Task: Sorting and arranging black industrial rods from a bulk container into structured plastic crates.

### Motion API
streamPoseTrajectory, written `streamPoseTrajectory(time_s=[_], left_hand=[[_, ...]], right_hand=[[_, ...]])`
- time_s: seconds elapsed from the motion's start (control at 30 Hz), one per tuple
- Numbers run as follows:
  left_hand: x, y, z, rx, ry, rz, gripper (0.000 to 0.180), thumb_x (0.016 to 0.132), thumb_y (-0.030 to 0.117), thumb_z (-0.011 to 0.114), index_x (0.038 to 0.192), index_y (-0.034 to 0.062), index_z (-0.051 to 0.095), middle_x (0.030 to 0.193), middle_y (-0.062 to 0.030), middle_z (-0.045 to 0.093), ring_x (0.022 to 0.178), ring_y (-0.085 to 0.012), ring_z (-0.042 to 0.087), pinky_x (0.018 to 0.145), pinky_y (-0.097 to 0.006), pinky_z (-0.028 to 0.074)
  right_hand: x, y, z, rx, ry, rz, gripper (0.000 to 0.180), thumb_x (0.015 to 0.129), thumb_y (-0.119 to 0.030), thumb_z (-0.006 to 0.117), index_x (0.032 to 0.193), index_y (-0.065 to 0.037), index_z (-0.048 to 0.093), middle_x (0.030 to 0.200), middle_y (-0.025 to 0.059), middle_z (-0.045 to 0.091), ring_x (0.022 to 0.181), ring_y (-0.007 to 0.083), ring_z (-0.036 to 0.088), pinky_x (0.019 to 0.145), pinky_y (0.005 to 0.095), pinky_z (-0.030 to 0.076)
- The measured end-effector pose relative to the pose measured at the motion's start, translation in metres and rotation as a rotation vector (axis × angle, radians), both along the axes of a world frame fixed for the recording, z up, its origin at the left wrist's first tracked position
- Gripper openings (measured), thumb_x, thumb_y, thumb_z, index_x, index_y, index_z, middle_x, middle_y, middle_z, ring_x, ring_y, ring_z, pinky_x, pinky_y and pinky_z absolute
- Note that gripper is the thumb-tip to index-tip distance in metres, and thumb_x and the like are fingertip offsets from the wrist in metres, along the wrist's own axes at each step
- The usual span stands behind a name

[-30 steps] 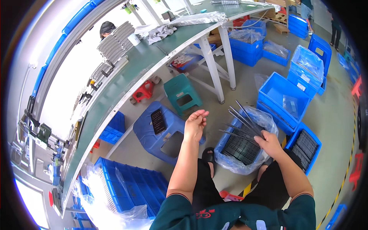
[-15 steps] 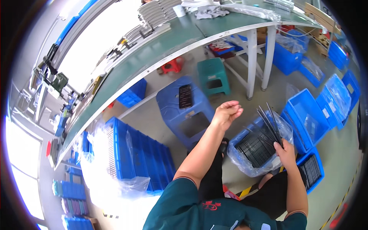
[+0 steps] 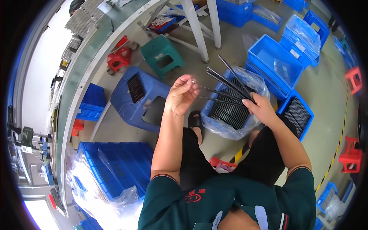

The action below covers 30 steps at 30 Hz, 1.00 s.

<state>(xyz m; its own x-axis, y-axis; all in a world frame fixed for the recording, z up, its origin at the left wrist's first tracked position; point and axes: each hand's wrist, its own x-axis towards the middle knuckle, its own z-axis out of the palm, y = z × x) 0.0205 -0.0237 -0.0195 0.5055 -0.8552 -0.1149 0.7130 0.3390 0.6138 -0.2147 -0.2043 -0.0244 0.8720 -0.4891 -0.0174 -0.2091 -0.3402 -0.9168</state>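
My right hand [image 3: 261, 108] is closed around the near ends of several thin black rods [image 3: 230, 82], which fan out up and to the left. Facing their far ends, my left hand [image 3: 181, 94] has its fingers curled to the thumb in a pinch. Whatever its fingertips hold is too small to make out; two of the rods end close beside it. Beneath the rods sits a blue bin lined with clear plastic [image 3: 220, 131], filled with neat rows of similar dark rods [image 3: 229, 114].
A blue stool [image 3: 120, 101] carries a dark flat tray [image 3: 135, 88]. Behind it stand a green stool [image 3: 160, 53] and a long workbench [image 3: 85, 57]. Blue crates [image 3: 278, 63] lie beyond the bin, another crate of rods [image 3: 295, 115] at its right, stacked crates [image 3: 119, 161] near left.
My view has turned, so bench and stools sit further left. The rods in my right hand now spread wider and reach toward my left hand, which stays pinched.
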Motion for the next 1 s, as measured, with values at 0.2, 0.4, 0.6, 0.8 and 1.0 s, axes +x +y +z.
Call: streamPoseTrajectory(time_s=[0.2, 0.4, 0.6, 0.8, 1.0], left_hand=[[-0.011, -0.003, -0.003, -0.032, -0.004, -0.05, 0.012, 0.082, 0.003, 0.062, 0.092, 0.0081, 0.061, 0.085, -0.0067, 0.061, 0.074, -0.0178, 0.057, 0.068, -0.032, 0.046], [-0.016, -0.003, -0.004, -0.046, -0.007, -0.033, 0.011, 0.082, 0.002, 0.061, 0.092, 0.0071, 0.061, 0.086, -0.008, 0.061, 0.071, -0.0177, 0.055, 0.068, -0.031, 0.046], [-0.021, -0.007, 0.0, -0.048, -0.026, -0.069, 0.01, 0.083, 0.004, 0.062, 0.093, 0.0055, 0.061, 0.088, -0.0091, 0.062, 0.071, -0.0167, 0.057, 0.067, -0.029, 0.046], [-0.03, -0.01, 0.009, 0.344, -0.591, 0.161, 0.015, 0.083, 0.008, 0.064, 0.096, -0.0001, 0.064, 0.085, -0.006, 0.064, 0.072, -0.0123, 0.059, 0.068, -0.024, 0.047], [-0.033, -0.008, 0.014, 0.373, -0.72, 0.031, 0.014, 0.08, 0.002, 0.065, 0.094, -0.0022, 0.064, 0.083, -0.0052, 0.064, 0.076, -0.0104, 0.06, 0.071, -0.022, 0.047]], right_hand=[[-0.004, 0.002, -0.002, -0.032, 0.028, -0.027, 0.031, 0.085, -0.027, 0.061, 0.074, 0.0, 0.052, 0.052, 0.0078, 0.048, 0.047, 0.0147, 0.048, 0.047, 0.0304, 0.037], [-0.004, 0.002, 0.001, -0.08, 0.03, -0.034, 0.032, 0.084, -0.029, 0.061, 0.073, 0.0, 0.052, 0.052, 0.0122, 0.046, 0.046, 0.0195, 0.044, 0.047, 0.0326, 0.035], [-0.005, 0.001, -0.001, -0.081, 0.055, -0.029, 0.033, 0.084, -0.031, 0.061, 0.074, -0.001, 0.053, 0.052, 0.0131, 0.047, 0.046, 0.0233, 0.045, 0.047, 0.0352, 0.035], [-0.004, -0.001, 0.002, -0.232, 0.086, -0.076, 0.034, 0.083, -0.035, 0.061, 0.075, -0.003, 0.054, 0.054, 0.0138, 0.05, 0.05, 0.029, 0.05, 0.048, 0.0376, 0.036], [-0.005, -0.001, 0.006, -0.302, 0.09, -0.068, 0.034, 0.083, -0.036, 0.06, 0.075, -0.003, 0.054, 0.055, 0.0138, 0.051, 0.052, 0.0304, 0.052, 0.05, 0.0388, 0.038]])
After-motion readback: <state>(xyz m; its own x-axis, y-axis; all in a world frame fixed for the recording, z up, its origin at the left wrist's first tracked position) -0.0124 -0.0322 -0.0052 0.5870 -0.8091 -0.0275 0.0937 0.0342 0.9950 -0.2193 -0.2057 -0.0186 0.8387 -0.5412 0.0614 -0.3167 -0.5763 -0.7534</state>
